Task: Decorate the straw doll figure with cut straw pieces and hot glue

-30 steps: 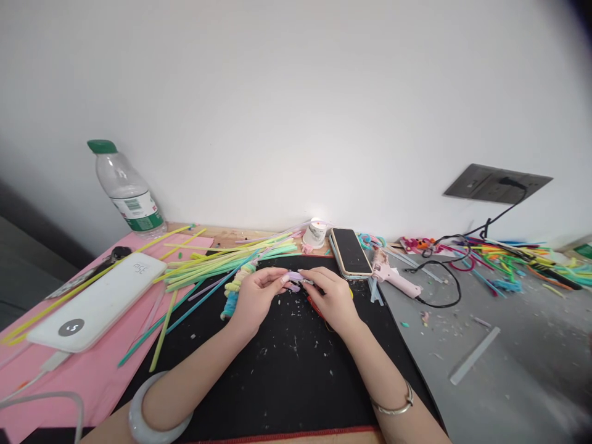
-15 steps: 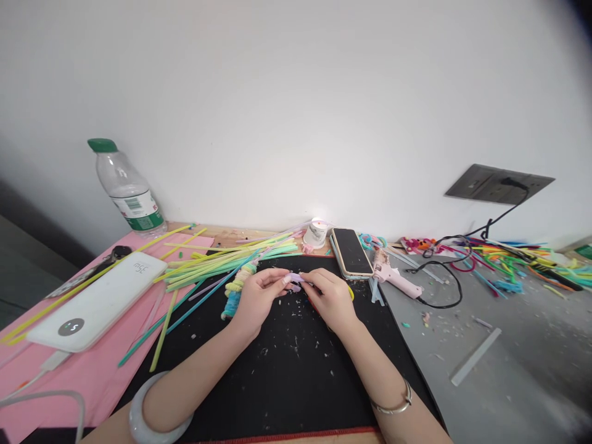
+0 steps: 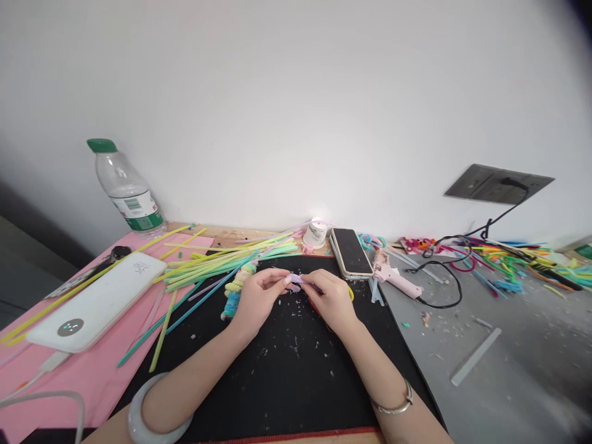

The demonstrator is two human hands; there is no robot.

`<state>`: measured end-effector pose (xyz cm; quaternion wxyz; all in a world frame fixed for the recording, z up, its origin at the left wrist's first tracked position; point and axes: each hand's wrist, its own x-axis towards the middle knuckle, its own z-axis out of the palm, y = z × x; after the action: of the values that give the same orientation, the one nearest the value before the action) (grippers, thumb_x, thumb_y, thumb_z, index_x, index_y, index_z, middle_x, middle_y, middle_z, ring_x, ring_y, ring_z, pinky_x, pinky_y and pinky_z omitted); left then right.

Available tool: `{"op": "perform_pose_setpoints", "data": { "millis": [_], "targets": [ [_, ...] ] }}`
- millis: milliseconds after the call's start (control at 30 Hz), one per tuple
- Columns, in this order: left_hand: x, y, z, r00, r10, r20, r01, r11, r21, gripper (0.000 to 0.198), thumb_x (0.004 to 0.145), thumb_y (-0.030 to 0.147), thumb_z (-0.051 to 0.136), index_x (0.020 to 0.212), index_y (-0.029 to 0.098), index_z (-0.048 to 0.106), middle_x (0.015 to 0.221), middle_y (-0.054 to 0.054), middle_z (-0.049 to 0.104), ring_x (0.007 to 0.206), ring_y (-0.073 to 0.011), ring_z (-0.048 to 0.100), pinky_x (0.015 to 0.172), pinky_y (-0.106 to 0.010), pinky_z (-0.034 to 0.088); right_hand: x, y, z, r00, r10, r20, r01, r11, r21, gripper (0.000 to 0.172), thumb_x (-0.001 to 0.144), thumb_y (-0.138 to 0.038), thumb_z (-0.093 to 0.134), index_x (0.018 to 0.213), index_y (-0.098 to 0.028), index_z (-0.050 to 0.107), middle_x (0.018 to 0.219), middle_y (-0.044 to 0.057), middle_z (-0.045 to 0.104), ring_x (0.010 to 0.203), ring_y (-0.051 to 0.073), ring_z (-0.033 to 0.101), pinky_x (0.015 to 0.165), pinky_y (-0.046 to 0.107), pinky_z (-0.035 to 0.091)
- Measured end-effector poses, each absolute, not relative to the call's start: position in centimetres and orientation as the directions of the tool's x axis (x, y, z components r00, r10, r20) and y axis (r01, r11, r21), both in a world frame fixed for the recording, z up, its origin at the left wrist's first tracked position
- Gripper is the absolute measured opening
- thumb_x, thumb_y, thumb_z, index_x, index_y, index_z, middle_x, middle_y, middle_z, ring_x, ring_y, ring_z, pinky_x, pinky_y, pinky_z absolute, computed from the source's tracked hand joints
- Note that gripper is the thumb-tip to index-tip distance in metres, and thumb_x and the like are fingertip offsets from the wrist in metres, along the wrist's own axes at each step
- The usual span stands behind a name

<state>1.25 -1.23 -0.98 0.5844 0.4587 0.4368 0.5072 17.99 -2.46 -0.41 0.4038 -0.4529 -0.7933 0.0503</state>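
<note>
Lilac fuzzy piece [image 3: 296,279], small and bent, pinched above the far middle of the black mat [image 3: 287,376]; hard to tell whether clear of the surface or brushing it. Clamped from 9 o'clock by thumb and forefinger of the left hand [image 3: 259,297], and from 3 o'clock by the fingers [image 3: 317,280] of the right hand [image 3: 332,301], both sets closed on it and almost tip to tip.

Probably a bending or twisting step. Best done with the grip close to the bend, one hand as anchor and the other turning in small moves, wrists down on the mat for steadiness. Worth minding the short free end, easily lost among the pale scraps [image 3: 296,342] strewn beneath.

Just beside at 9 o'clock, a pastel coiled piece [image 3: 235,290]. At 10 o'clock, a fan of yellow-green stems [image 3: 222,259]. At 2 o'clock, a phone [image 3: 351,251], face up. At 3 o'clock, a pink glue gun [image 3: 394,275] on the grey bench [image 3: 485,382], well apart from both hands. Farther off toward 9 o'clock, a white power bank [image 3: 97,299], and toward 10 o'clock, a water bottle [image 3: 127,188].
</note>
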Motion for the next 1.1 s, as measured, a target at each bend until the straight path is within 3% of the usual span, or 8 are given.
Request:
{"op": "perform_pose_setpoints", "data": {
  "millis": [267, 600, 867, 1100],
  "targets": [
    [1.3, -1.1, -1.3, 0.131, 0.991, -0.02, -0.158, 0.041, 0.987, 0.02, 0.073, 0.029, 0.068, 0.088, 0.016, 0.066, 0.083, -0.003, 0.07, 0.076, -0.0144, 0.066, 0.069, -0.024, 0.054, 18.3, -2.4, -0.4, -0.288, 0.758, 0.585, 0.669, 0.596, -0.444, 0.015, 0.089, -0.021, 0.051, 0.089, -0.017, 0.065, 0.081, 0.006, 0.066, 0.075, 0.016, 0.061, 0.069, 0.026, 0.047],
    [0.7, -0.7, -1.5, 0.254, 0.958, 0.131, 0.071, -0.153, 0.986, 0.024, 0.075, 0.026, 0.064, 0.098, 0.018, 0.063, 0.092, -0.005, 0.069, 0.084, -0.0181, 0.066, 0.075, -0.03, 0.054, 18.5, -2.3, -0.2, -0.273, 0.785, 0.556, 0.622, 0.585, -0.52, 0.011, 0.086, -0.018, 0.056, 0.087, -0.017, 0.067, 0.08, 0.006, 0.067, 0.073, 0.016, 0.061, 0.066, 0.026, 0.047],
    [-0.1, -0.4, -0.9, 0.382, 0.846, 0.371, 0.342, -0.503, 0.794, 0.015, 0.082, 0.02, 0.058, 0.093, 0.022, 0.068, 0.094, -0.003, 0.07, 0.087, -0.0174, 0.063, 0.079, -0.03, 0.05, 18.6, -2.4, 0.0, -0.262, 0.852, 0.453, 0.563, 0.516, -0.645, 0.011, 0.08, -0.014, 0.061, 0.084, -0.019, 0.069, 0.079, 0.004, 0.068, 0.071, 0.015, 0.062, 0.065, 0.025, 0.047],
    [-0.5, -0.4, -0.6, 0.415, 0.808, 0.419, 0.386, -0.573, 0.723, 0.015, 0.084, 0.023, 0.056, 0.092, 0.022, 0.069, 0.093, -0.001, 0.072, 0.086, -0.0166, 0.065, 0.081, -0.028, 0.048, 18.7, -2.4, 0.3, -0.263, 0.892, 0.367, 0.555, 0.451, -0.699, 0.012, 0.081, -0.015, 0.06, 0.087, -0.019, 0.07, 0.079, 0.003, 0.068, 0.07, 0.014, 0.061, 0.064, 0.025, 0.047]
  ]
}}
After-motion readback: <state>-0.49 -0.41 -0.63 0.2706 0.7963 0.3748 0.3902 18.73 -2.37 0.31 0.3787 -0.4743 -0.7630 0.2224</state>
